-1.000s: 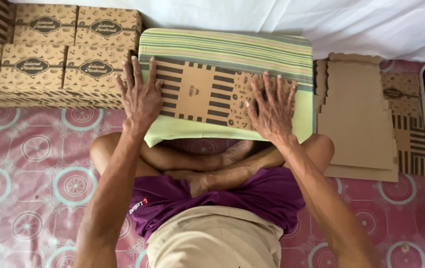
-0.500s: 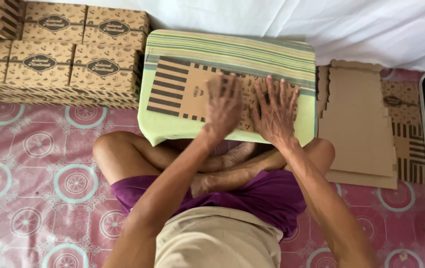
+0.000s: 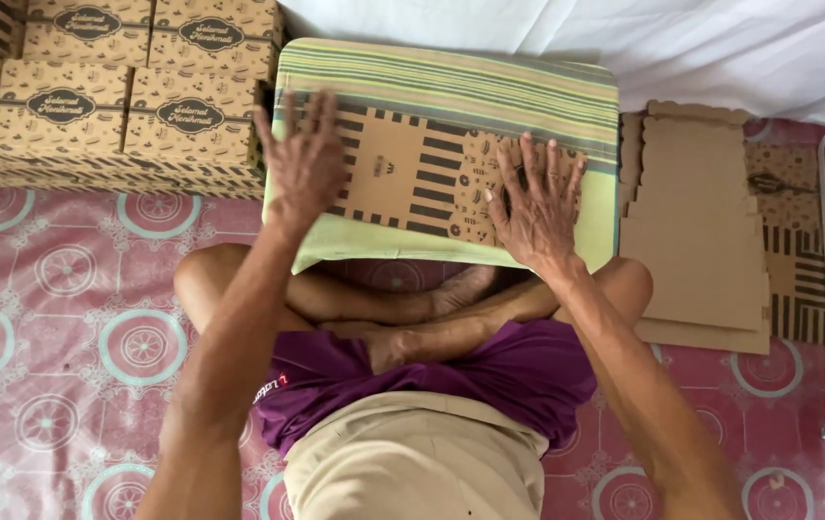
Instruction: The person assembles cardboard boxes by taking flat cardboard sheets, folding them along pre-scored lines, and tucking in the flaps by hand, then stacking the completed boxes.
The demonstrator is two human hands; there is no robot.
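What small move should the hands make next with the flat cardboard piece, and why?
Probably fold up the left flap: the left hand rests on the left edge of the flat box blank, while the right hand presses its right part onto the striped cushion.

Left hand (image 3: 304, 159) swept back left — off box centre

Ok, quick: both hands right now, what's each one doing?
Left hand: open, fingers spread, flat on the left end of the printed flat cardboard box blank, gripping nothing.
Right hand: open, palm down, pressing the blank's right part.
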